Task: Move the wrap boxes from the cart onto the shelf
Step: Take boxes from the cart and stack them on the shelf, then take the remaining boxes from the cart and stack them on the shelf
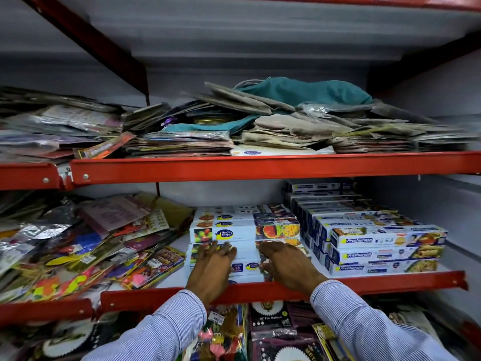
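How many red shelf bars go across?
3 levels: top shelf bar along the upper edge, middle shelf bar under the paper piles, bottom shelf bar beneath both hands. More may lie out of view.

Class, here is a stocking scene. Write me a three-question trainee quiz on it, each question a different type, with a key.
1. True or false: both hands, left hand and right hand, lie flat on the Healthy Wrapp boxes.
2. Which stack stands to the right? A) Freshwrapp boxes B) balloons C) towels
3. Fill in: the shelf edge is painted ____.

Key: 1 true; 2 A; 3 red.
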Motion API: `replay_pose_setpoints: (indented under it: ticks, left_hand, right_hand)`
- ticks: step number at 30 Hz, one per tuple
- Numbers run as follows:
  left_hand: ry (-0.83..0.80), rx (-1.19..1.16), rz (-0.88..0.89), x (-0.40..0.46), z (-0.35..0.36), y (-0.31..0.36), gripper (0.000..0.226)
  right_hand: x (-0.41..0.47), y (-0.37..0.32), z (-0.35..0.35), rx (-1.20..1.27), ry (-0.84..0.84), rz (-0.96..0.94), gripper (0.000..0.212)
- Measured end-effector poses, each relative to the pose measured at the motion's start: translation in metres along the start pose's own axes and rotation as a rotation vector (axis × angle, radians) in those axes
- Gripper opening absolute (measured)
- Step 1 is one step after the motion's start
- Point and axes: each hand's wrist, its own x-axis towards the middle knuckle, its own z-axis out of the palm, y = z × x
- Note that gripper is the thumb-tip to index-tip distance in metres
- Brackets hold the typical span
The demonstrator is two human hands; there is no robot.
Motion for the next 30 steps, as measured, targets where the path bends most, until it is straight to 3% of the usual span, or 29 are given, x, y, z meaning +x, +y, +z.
replay_pose_setpoints:
  ticks: [7,12,19,30]
  left_hand:
    - [0.217,0.014,0.102,-0.079,0.014,0.022,0.080]
    - [0.127,-0.058,0.094,-0.160,0.055,0.042,0.085]
    - [-0.213,-0.139,-0.016,-0.255,0.136,0.059,0.082]
    - [-0.590,-0.235,-0.057,-0.398,0.282,0.084,0.076]
  right_hand:
    - [-0.068,-0.026,0.027,-0.042,0.110,0.091,0.074]
    - [-0.140,-0.060,0.072,0.049,0.186,0.175,0.074]
    - [-0.235,-0.094,0.182,0.180,-0.121,0.213,0.068]
    - [-0.336,-0.132,0.389,0.330,-0.857,0.231,0.072]
